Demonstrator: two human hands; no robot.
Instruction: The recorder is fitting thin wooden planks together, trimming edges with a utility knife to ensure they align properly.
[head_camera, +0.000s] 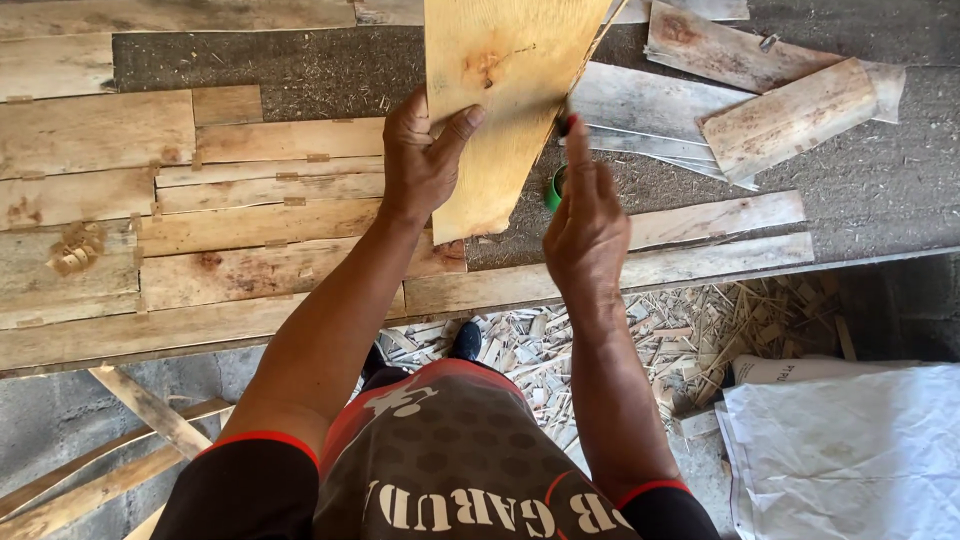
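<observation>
Left hand (425, 160) grasps the pale thin wooden veneer sheet (505, 90) by its left edge, thumb across the face; the sheet's top is cut off by the frame. It is held above the workbench (300, 70), toward its front edge. Right hand (585, 225) pinches its right edge; what the fingertips grip is unclear. A green round object (553, 188) is mostly hidden behind that hand

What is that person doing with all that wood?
A person stands at a workbench covered with thin wood sheets. Their left hand holds up one pale sheet of thin wood by its edge. Their right hand is at the sheet's other edge, and something small and dark shows at its fingertips, too hidden to name. A row of strips joined side by side lies on the bench to the left. Wood scraps litter the floor below.
</observation>
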